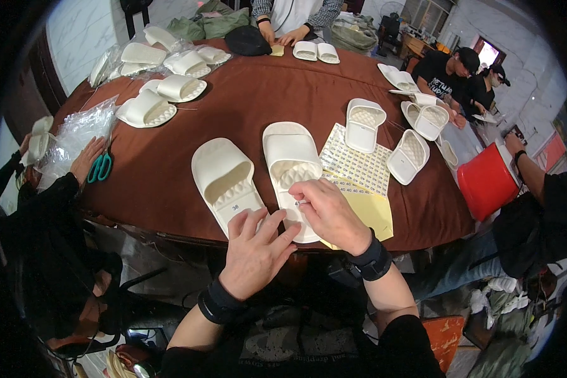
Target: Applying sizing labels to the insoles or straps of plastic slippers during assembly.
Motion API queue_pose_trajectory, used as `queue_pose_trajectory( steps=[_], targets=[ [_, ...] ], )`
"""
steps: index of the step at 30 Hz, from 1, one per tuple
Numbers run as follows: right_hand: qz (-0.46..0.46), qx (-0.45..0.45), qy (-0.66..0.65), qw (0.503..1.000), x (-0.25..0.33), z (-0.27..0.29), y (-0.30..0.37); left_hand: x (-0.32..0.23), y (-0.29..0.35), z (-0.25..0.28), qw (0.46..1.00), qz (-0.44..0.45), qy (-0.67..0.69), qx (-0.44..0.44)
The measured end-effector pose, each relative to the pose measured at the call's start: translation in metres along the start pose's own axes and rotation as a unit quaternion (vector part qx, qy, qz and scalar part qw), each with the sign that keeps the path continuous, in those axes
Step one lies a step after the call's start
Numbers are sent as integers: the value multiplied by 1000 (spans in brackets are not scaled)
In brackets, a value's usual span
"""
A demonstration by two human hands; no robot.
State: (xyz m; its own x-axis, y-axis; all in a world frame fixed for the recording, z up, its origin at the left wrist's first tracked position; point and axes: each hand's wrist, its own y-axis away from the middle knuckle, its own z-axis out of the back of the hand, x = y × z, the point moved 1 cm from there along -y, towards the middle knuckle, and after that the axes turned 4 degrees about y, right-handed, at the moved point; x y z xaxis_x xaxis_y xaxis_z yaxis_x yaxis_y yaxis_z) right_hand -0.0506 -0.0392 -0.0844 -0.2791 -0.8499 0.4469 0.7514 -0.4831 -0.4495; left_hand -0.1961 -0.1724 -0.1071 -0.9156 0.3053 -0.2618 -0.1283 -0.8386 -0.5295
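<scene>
Lower centre: left slipper (223,178) carries a sticker. Right hand (329,211) pinches a sticker (302,202) onto right slipper (293,170); left hand (253,249) lies open, empty.

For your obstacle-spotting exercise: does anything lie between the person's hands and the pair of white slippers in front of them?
Nothing visible does. The right hand already rests on the heel of the right slipper, and the left hand touches the heel of the left slipper. The yellow sticker sheet lies off to the right.
</scene>
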Motion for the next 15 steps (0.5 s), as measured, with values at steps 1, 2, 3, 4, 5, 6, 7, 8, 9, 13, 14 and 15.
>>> queue_pose_trajectory(
  steps=[1,2,3,4,5,6,7,8,9,13,14,15],
  targets=[
    [2,-1,1,1000,-2,0,-2,1,-1,-1,1000,0,-1,-2],
    [6,2,2,1000,-3,0,-3,2,-2,-1,1000,0,-3,-3],
    [7,5,3,1000,-4,-1,-3,2,-2,-2,1000,0,-4,-2],
    [6,4,4,1000,-5,-1,-3,2,-2,-2,1000,-1,-4,-2],
    [10,4,4,1000,-6,-2,-4,2,-2,-3,1000,0,-4,-1],
    [13,4,5,1000,-6,-3,-4,3,-2,-3,1000,0,-5,0],
    [13,3,4,1000,-7,-3,-4,3,-2,-2,1000,-1,-5,0],
    [15,6,2,1000,-7,-3,-4,3,-2,-2,1000,-7,-12,0],
    [17,9,0,1000,-8,-3,-5,3,-3,-2,1000,-14,-19,-1],
    [10,13,-17,1000,-13,-5,-5,3,-3,-2,1000,-15,-19,-4],
    [4,11,-29,1000,-13,-5,-5,4,-3,-2,1000,-17,-19,-5],
    [-1,10,-42,999,-14,-5,-5,4,-3,-3,1000,-18,-19,-6]
  ],
)
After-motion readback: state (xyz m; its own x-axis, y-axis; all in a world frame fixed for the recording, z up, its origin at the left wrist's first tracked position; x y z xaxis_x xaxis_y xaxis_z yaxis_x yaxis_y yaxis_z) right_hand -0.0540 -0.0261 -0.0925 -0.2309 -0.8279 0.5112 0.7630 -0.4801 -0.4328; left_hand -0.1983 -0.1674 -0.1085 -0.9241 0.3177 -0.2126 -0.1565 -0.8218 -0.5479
